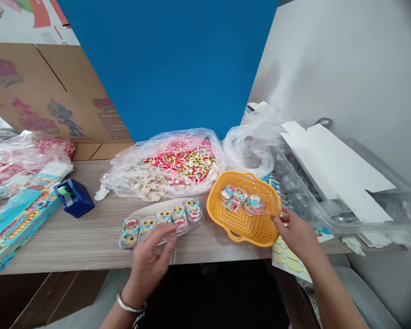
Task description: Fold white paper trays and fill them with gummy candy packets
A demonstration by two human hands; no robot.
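A yellow perforated plastic basket (246, 224) stands on the table, slightly askew, with several small clear packs of printed pieces (238, 198) inside. My right hand (296, 230) grips its right rim, thumb on the near side. Left of the basket lies a white tray (139, 212) with a row of clear packs (164, 218) showing yellow and red-white pieces. Over the tray's near edge is my left hand (154, 256), thumb and fingers apart, with nothing seen in it. Whether its fingertips touch a pack I cannot tell.
Behind the tray spreads a clear bag of loose red and yellow pieces (185, 164). A blue tape dispenser (74, 197) stands at left, beside colourful flat boxes (23, 219). A blue panel (178, 68) rises behind. White card (335, 169) lies over clear plastic trays (294, 187) at right.
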